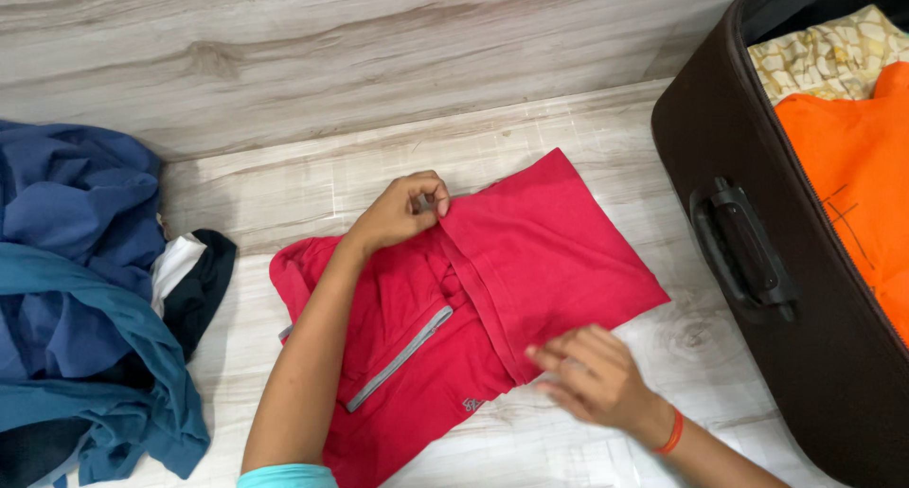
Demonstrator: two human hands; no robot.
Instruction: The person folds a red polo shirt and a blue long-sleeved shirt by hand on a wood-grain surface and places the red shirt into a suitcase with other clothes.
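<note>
Red garment, soft knit with a grey zip running diagonally across its lower half and a small pale mark near the hem at about 6 o'clock; lies flat on the pale wood-grain floor at the middle of the view, partly folded, with a smooth rectangular panel turned over toward 2 o'clock and a rumpled bunch of cloth toward 9 o'clock. Fold line running from about 12 o'clock down to 5 o'clock across the cloth, raised into a narrow ridge. Left hand at the top end of that ridge, fingers curled narrow and pinching the folded edge between thumb and forefinger. Right hand at the lower end, about 5 o'clock of the garment, fingers spread fairly wide and laid flat on the hem, holding nothing closed; slightly blurred. Orange band on the right wrist. Heap of blue and teal clothes at 9 o'clock, well apart from the red cloth, with a black-and-white piece at its near edge, just beside the garment's rumpled end. Dark brown suitcase at 3 o'clock, open, its side handle facing the garment; inside, an orange cloth and a yellow patterned cloth. Narrow strip of bare floor between the panel's far corner and the suitcase wall; broad bare boards toward 12 o'clock; some open floor at 6 o'clock below the right hand.
</note>
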